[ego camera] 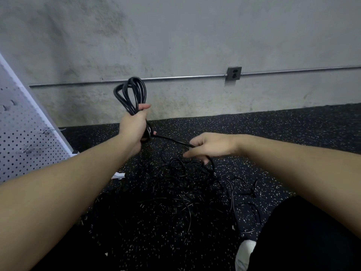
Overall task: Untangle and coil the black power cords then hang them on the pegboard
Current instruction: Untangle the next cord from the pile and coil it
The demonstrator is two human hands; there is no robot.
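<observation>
- Bare concrete wall fills the background of the head view, with an outlet on a thin pipe, above a speckled black floor.
- At the left edge leans the white pegboard, a few hooks sticking out of it.
- My left hand is raised, fingers wrapped tight round the waist of a coiled cord, its loops standing up above my fist.
- My right hand pinches the free tail of that cord, which runs taut between both hands.
- Below lies the tangled pile, spread loose on the floor.
- I judge the wrap needs steady tension: I should wind the tail snugly round the waist and keep the loops even, so they hang neatly.
</observation>
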